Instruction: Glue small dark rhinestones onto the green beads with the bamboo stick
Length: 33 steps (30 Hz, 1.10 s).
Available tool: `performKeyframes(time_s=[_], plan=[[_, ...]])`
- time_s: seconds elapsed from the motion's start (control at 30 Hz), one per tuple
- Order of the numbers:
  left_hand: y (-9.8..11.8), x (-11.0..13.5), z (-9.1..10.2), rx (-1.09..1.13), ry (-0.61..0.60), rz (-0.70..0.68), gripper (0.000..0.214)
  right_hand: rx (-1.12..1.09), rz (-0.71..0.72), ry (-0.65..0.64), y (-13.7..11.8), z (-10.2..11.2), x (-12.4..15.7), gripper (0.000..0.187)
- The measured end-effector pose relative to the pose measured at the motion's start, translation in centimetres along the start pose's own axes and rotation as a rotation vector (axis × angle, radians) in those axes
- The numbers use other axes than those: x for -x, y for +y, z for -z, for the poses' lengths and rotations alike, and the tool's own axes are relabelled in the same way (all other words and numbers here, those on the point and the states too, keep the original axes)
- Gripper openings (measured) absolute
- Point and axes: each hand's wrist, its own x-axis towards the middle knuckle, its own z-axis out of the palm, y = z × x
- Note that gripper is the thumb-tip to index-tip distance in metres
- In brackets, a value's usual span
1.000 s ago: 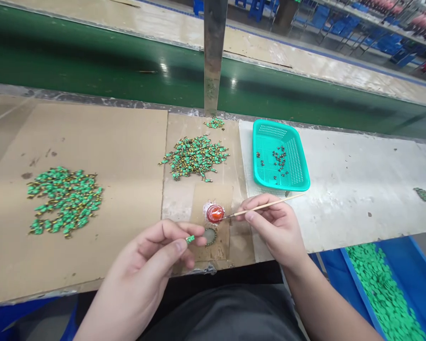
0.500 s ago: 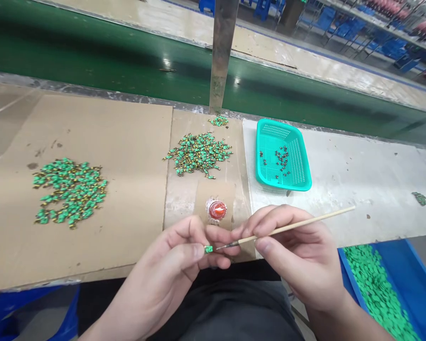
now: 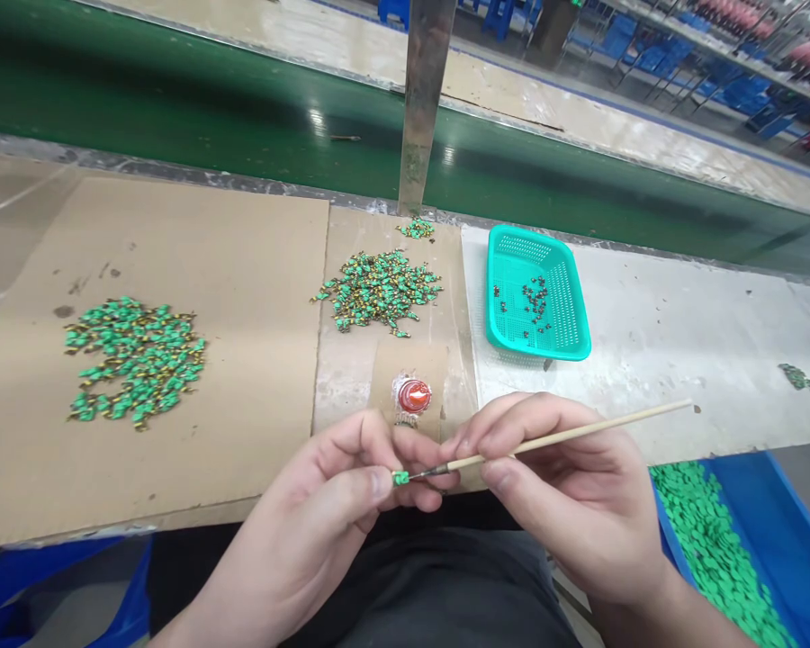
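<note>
My left hand [image 3: 330, 513] pinches a tiny green part [image 3: 398, 477] between thumb and forefinger, just off the bench's near edge. My right hand [image 3: 567, 495] grips a thin wooden-handled brush [image 3: 560, 436], and its dark tip touches the green part. Just beyond my fingers a small cap of red paint [image 3: 413, 396] sits on the cardboard. A pile of green and gold parts [image 3: 378, 292] lies behind the cap, and a second, wider pile [image 3: 135, 360] lies on the cardboard to the left.
A teal mesh basket [image 3: 563, 337] holding several dark small parts stands right of the middle pile. A blue bin [image 3: 776, 522] of green parts is low at the right. A metal post [image 3: 422, 99] rises before the green conveyor belt [image 3: 175, 99].
The brush left the red paint cap and came back to the green part in my left hand, where its tip now touches. Both hands drew nearer to me.
</note>
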Motion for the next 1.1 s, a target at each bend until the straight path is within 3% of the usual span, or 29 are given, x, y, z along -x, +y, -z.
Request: performKeyframes(time_s=[0.43,1.1], plan=[[-0.30,0.24,0.04,-0.026,0.020,-0.035,0.021,0.312,0.219,-0.102,-0.88,0.13,-0.34,0.033],[-0.25,0.18,-0.12,-0.012,-0.019,-0.048,0.021,0.263,0.183,-0.028,-0.34,0.22,0.09,0.032]])
